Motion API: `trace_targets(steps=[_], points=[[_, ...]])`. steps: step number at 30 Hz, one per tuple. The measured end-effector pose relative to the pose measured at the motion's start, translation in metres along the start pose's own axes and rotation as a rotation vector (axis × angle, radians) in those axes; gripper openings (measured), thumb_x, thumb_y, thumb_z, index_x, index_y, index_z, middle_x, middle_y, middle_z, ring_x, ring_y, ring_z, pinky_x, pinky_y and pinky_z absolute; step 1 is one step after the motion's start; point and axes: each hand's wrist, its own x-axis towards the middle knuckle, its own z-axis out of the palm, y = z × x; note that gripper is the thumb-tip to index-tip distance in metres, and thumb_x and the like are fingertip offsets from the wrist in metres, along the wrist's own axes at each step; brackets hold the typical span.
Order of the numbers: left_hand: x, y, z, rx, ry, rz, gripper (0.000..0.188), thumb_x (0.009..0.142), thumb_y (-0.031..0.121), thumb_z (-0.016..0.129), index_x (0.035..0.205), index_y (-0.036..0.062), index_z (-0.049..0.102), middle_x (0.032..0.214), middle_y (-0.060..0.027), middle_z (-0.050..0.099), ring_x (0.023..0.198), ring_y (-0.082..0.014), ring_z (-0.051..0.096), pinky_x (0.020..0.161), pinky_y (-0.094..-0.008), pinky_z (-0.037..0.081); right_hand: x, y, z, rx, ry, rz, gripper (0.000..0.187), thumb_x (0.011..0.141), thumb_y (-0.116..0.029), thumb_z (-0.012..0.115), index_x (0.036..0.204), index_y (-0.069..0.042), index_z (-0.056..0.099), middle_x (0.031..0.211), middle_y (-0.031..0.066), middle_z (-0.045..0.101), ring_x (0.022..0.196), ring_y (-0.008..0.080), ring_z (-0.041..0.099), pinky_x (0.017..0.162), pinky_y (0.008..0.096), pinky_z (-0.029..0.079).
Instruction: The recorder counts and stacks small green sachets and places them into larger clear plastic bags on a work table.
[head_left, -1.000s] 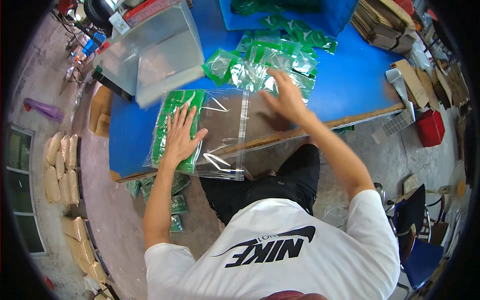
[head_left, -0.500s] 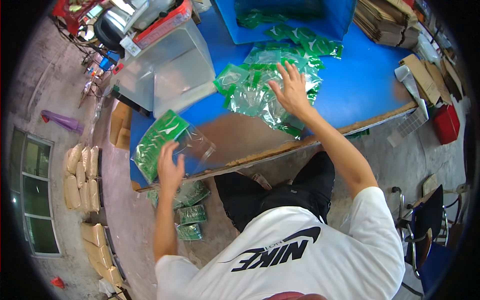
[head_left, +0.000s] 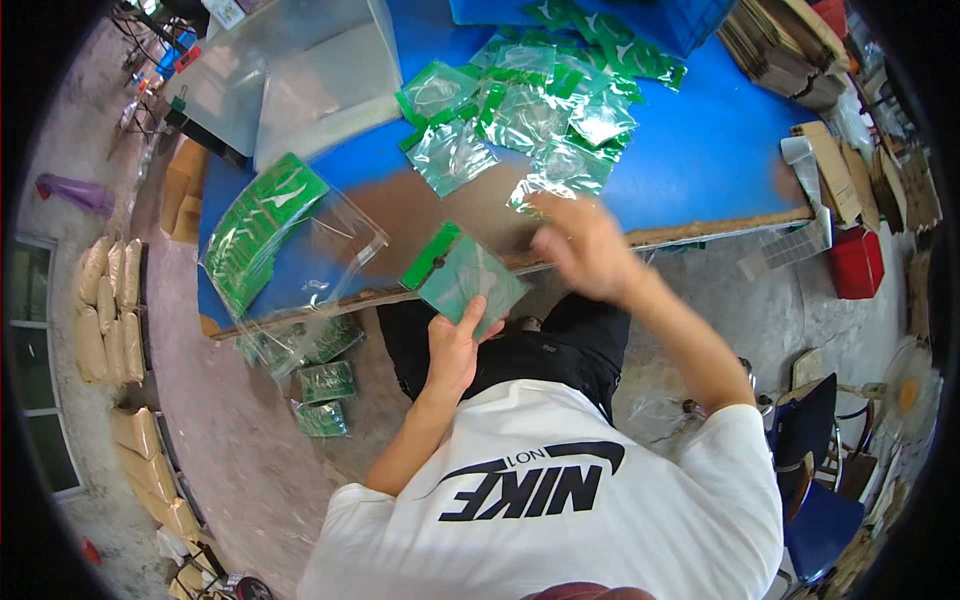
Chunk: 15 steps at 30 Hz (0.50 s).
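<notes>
My left hand (head_left: 455, 350) is closed on one flat packet (head_left: 468, 282) with a green header strip, thumb on top, held just off the table's front edge. My right hand (head_left: 590, 248) is smeared by motion over that edge, close to the near end of a loose pile of shiny clear packets with green strips (head_left: 528, 112). Whether its fingers hold anything does not show. To the left of the held packet, a large clear plastic bag (head_left: 345, 240) lies partly over the edge, with a row of green packets (head_left: 262, 232) inside.
The blue table (head_left: 700, 150) has a worn front edge. At its back left stands a translucent plastic box (head_left: 330, 85); a blue bin (head_left: 690, 22) is behind the pile. Stacked cardboard (head_left: 785, 50) lies at back right. Bundled green packets (head_left: 325, 382) rest on the floor below.
My left hand has left the clear bag, moved right to in front of me and now holds a packet. My right hand has drawn back from the pile toward me. The view has shifted.
</notes>
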Motion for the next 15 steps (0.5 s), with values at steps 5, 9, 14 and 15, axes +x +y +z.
trace_targets(steps=[5,9,14,15], points=[[-0.014,0.0,-0.008,0.074,-0.039,-0.124,0.041,0.088,0.009,0.074,0.125,0.0047,0.058,0.112,-0.0051,0.066,0.094,-0.0181,0.068,0.074,-0.0296,0.06,0.019,0.041,-0.002,-0.607,-0.01,-0.26,0.053,0.093,-0.042,0.059,0.128,-0.002,0.059,0.132,0.0222,0.054,0.135,0.0399,0.041,0.116,0.0582,0.024],[-0.014,-0.008,-0.009,-0.074,-0.056,-0.212,0.039,0.091,0.011,0.071,0.127,0.0069,0.057,0.114,-0.0053,0.065,0.096,-0.0166,0.066,0.081,-0.032,0.058,0.024,-0.005,0.03,-0.262,-0.136,-0.332,0.038,0.095,-0.027,0.058,0.122,-0.001,0.063,0.111,0.0165,0.056,0.117,0.0364,0.05,0.106,0.0501,0.038],[0.0,-0.009,-0.011,-0.333,0.108,-0.118,0.039,0.092,0.013,0.07,0.128,0.0066,0.056,0.122,-0.0078,0.063,0.107,-0.0188,0.064,0.092,-0.0386,0.055,0.041,-0.014,0.048,0.223,-0.281,-0.192,0.03,0.098,-0.017,0.054,0.12,0.001,0.063,0.111,0.0166,0.056,0.107,0.0344,0.055,0.093,0.0446,0.045],[0.001,-0.007,-0.014,-0.379,0.116,-0.059,0.04,0.093,0.013,0.07,0.129,0.0059,0.055,0.125,-0.009,0.062,0.111,-0.0197,0.063,0.095,-0.0405,0.054,0.044,-0.013,0.046,0.185,-0.125,-0.139,0.03,0.099,-0.017,0.053,0.121,0.001,0.063,0.115,0.0168,0.056,0.107,0.0347,0.056,0.094,0.0452,0.045]])
